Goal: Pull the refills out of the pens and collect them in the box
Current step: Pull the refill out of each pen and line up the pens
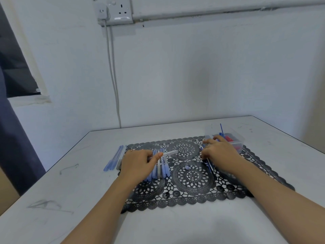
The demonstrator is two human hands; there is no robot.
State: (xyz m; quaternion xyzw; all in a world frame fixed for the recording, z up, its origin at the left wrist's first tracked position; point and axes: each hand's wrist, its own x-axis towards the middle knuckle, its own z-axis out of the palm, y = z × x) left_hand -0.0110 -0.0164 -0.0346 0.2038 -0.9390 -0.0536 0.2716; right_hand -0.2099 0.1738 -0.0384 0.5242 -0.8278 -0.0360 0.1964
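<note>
Beside the clear plastic box [239, 140], the right hand [222, 154] pinches a thin blue refill [210, 164], ready to drop in, while the left hand [139, 163] grips a clear pen barrel [170, 153].

A single wide-angle view is given, worn on the head, set above and behind the left hand [139, 161] and the right hand [219, 154], and aimed forward and down. The hands are caught close, just below mid-frame, with both forearms [112, 199] entering from the lower edge. The bench [52, 182] is taken in beneath and beyond them — the wall [193, 76] further beyond fills the upper half.
</note>
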